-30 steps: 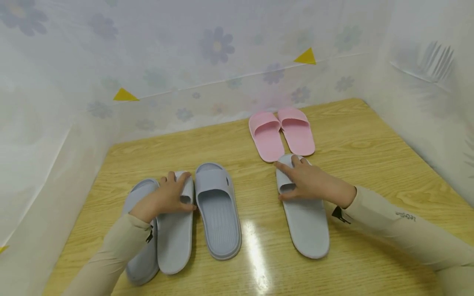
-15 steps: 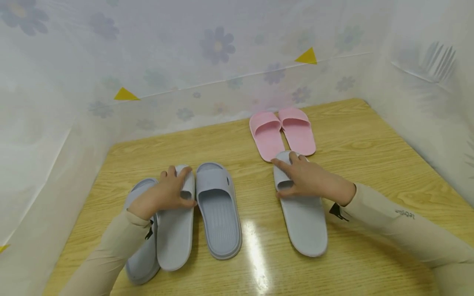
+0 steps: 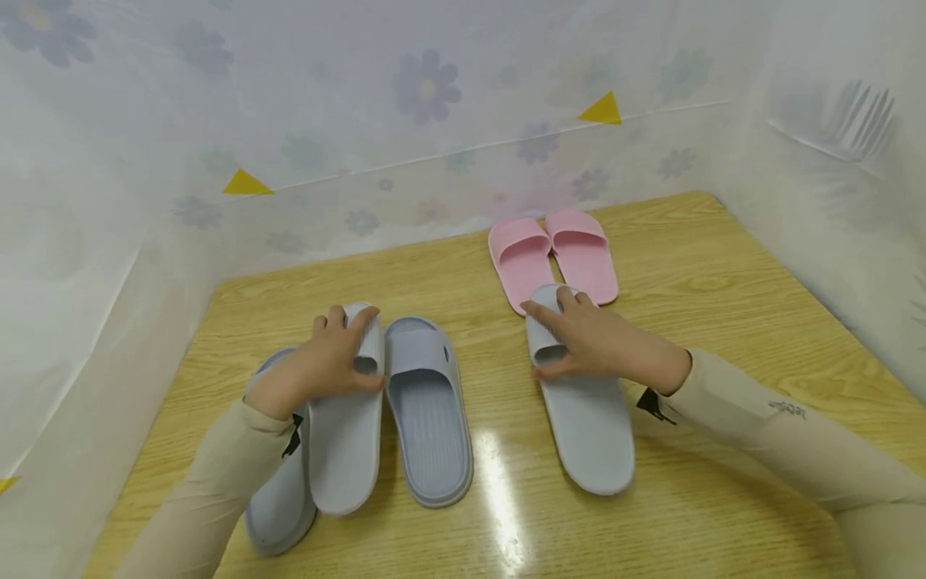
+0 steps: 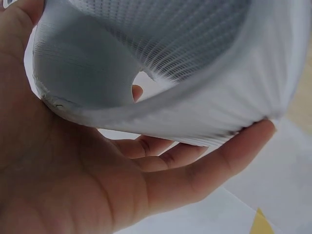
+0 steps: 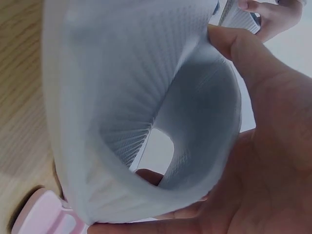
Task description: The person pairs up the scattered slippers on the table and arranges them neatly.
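Note:
My left hand [image 3: 334, 359] grips the strap of a light grey slipper [image 3: 347, 438] and holds it tilted, partly over a blue-grey slipper [image 3: 278, 507]. The left wrist view shows my fingers [image 4: 146, 146] curled under that strap [image 4: 161, 73]. A second blue-grey slipper [image 3: 428, 410] lies just right of it. My right hand [image 3: 579, 338] grips the strap of the other light grey slipper [image 3: 589, 430], whose toe end comes close to a pink pair [image 3: 553, 256]. In the right wrist view, my thumb [image 5: 243, 53] presses on the strap [image 5: 131, 97].
The slippers lie on a wooden table [image 3: 723, 305]. White flowered sheeting [image 3: 427, 104] walls it in at the back, left and right, with two yellow triangles on it. A pink slipper [image 5: 44, 214] shows at the bottom left of the right wrist view.
Both hands have shifted their light grey slippers away from me. The left one's toe end has risen, and the right one now comes closer to the pink pair.

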